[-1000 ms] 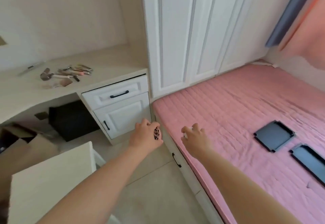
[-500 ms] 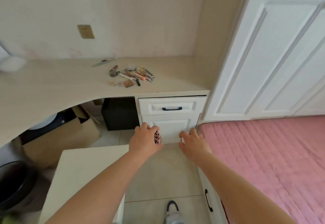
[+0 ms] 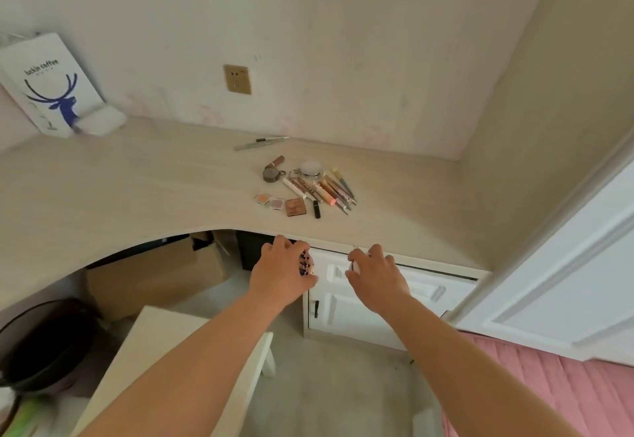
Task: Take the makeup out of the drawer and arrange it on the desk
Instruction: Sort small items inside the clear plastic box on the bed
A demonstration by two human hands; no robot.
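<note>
My left hand (image 3: 283, 270) grips a small patterned makeup item (image 3: 306, 263), dark with pink spots, just below the desk's front edge. My right hand (image 3: 375, 273) holds a small white makeup item (image 3: 355, 266), mostly hidden by the fingers. Both hands hover in front of the closed white drawer (image 3: 422, 287). On the pale wooden desk (image 3: 137, 189) lies a cluster of makeup (image 3: 308, 189): several pencils and tubes, a round jar, a compact and small eyeshadow pans. A thin pencil (image 3: 262, 143) lies apart near the wall.
A white coffee bag (image 3: 48, 83) leans at the desk's back left. Cardboard boxes (image 3: 157, 272) sit under the desk, a black bin (image 3: 44, 344) at lower left, a pale stool (image 3: 164, 361) below my arms. White wardrobe doors (image 3: 566, 282) and pink bed (image 3: 549, 388) lie right.
My view has turned from the bed to the desk and come closer. Both hands, still holding their items, have risen to the desk's front edge.
</note>
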